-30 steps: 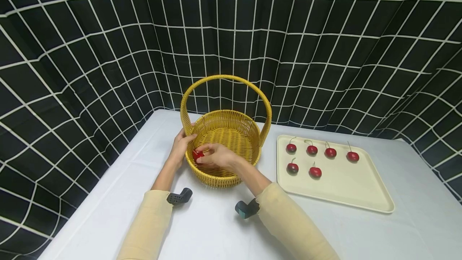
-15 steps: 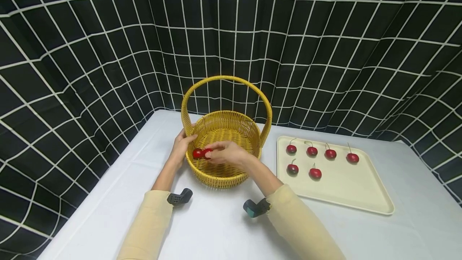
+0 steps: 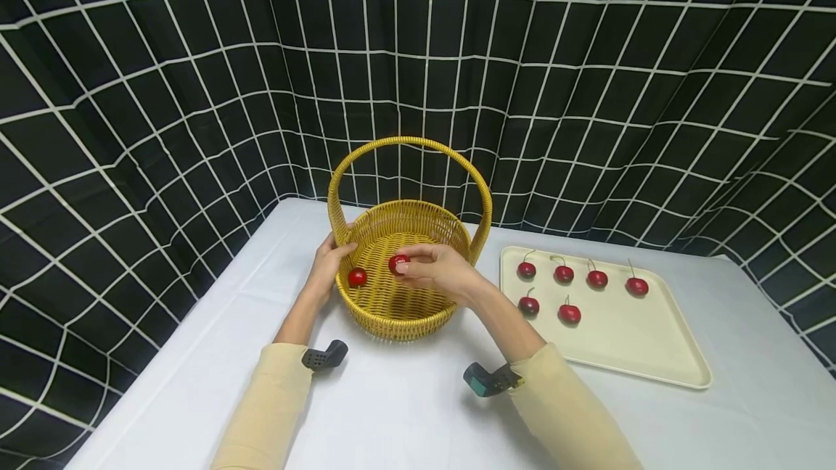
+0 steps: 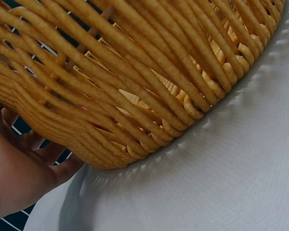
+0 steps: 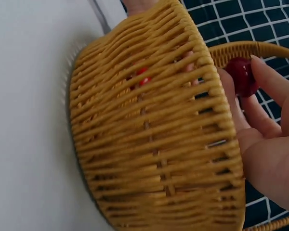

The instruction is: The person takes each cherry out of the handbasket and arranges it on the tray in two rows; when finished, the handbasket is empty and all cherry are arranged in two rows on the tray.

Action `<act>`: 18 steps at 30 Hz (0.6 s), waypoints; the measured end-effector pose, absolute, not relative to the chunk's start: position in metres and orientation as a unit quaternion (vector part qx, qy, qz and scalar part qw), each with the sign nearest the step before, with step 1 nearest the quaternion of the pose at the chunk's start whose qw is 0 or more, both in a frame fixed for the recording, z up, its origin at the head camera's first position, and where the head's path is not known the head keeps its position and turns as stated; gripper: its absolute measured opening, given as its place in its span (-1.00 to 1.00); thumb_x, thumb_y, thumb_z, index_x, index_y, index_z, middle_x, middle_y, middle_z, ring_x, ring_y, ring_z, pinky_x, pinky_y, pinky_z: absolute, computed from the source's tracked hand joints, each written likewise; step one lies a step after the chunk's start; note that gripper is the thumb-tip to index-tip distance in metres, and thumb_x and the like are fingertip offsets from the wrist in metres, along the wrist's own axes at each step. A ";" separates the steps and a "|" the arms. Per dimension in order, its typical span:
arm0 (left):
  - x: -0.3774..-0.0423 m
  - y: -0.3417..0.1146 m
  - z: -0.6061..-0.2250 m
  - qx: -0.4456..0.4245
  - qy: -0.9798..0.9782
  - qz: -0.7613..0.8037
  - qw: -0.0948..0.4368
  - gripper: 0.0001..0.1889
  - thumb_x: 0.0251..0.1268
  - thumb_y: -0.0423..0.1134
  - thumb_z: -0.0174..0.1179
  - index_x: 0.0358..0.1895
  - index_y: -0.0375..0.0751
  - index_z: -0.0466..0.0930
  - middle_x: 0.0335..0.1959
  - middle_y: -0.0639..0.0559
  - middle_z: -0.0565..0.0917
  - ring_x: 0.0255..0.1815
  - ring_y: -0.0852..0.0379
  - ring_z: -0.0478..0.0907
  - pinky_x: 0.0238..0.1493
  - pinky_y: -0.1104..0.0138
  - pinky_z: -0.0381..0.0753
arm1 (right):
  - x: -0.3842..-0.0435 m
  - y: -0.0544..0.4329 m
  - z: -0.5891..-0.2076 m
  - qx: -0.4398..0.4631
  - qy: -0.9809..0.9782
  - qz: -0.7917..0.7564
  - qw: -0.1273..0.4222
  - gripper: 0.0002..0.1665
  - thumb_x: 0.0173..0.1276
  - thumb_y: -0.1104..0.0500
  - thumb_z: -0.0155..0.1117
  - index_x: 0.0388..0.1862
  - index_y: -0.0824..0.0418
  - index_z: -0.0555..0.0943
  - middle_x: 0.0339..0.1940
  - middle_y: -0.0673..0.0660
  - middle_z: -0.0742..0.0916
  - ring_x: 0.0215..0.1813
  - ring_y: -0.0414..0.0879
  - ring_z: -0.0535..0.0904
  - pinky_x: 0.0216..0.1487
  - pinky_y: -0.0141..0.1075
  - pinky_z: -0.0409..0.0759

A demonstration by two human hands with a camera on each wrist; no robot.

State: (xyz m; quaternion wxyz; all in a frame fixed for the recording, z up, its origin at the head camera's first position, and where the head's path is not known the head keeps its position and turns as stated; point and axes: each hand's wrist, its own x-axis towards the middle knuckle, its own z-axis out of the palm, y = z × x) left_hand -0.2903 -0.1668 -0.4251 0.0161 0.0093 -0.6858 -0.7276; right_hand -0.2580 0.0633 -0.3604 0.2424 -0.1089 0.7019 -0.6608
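A yellow wicker basket [image 3: 403, 328] with a tall hoop handle stands on the table. My left hand [image 3: 323, 267] holds its left rim by the foot of the handle, thumb over the edge and fingers outside. In the left wrist view, those fingers lie against the woven wall. Over the basket's opening my right hand [image 3: 440, 270] pinches a red cherry [image 3: 398, 264] between thumb and fingers. The right wrist view shows this dark red cherry [image 5: 241, 77] above the rim. A second cherry [image 3: 357, 277] lies inside the basket at the left.
To the right of the basket is a cream tray [image 3: 643, 339] with several stemmed cherries in two rows, among them one cherry [image 3: 636, 286] at the back right. A white cloth [image 3: 392, 412] covers the table. Black grid curtains [image 3: 418, 56] hang around the back and sides.
My right hand has moved right from the basket's left side, carrying a cherry, and one cherry now lies apart from it inside. The left hand and basket have stayed put.
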 end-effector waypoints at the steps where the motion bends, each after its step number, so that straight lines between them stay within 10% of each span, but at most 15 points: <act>1: -0.291 -0.167 -0.425 0.009 -0.685 -0.728 0.015 -0.47 0.37 -0.31 0.00 0.40 -0.15 0.23 0.37 -0.12 0.30 0.36 -0.02 0.20 0.38 0.13 0.05 | -0.257 0.066 -0.360 -0.105 0.700 -0.663 0.241 -0.55 0.29 0.35 0.25 0.18 0.36 0.50 -0.02 0.26 0.67 0.03 0.13 0.61 0.06 -0.14 0.55; 18: -0.289 -0.167 -0.423 0.008 -0.688 -0.726 0.010 -0.47 0.38 -0.31 0.00 0.41 -0.17 0.22 0.39 -0.13 0.27 0.39 -0.04 0.16 0.40 0.10 0.02 | -0.241 0.101 -0.353 -0.125 0.693 -0.680 0.202 -0.53 0.31 0.36 0.24 0.19 0.41 0.44 0.04 0.30 0.61 0.04 0.11 0.60 0.07 -0.17 0.54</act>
